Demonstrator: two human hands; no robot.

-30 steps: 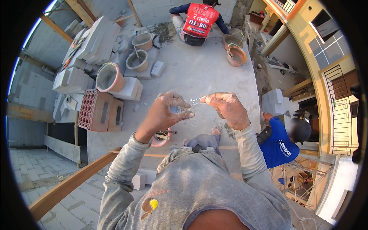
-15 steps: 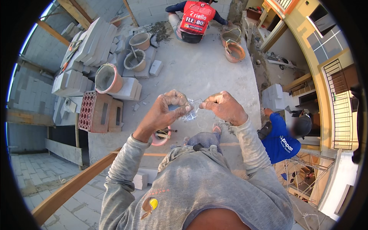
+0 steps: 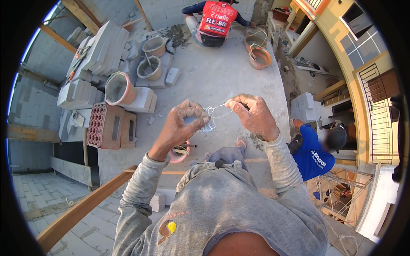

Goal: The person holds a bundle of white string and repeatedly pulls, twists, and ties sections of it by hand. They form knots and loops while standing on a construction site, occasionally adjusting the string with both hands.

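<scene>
A loose tangle of thin, whitish string hangs in front of my chest. My left hand pinches it between thumb and forefinger, the fingers curled round into a ring. Strands run across the gap to my right hand, whose thumb and fingertips are closed on a loop of the same string. A fine strand droops below the two hands. Whether the string is wound on anything in my left hand cannot be made out.
Below my left wrist stands a pink-rimmed bucket with tools. Left are a crate, a large bucket and stacked pale blocks. A person in red crouches ahead; another in blue is right. A wooden beam crosses lower left.
My right hand has shifted slightly right and up, away from my left hand, drawing the strands between them longer. My left hand stays nearly in place, still pinching the tangle.
</scene>
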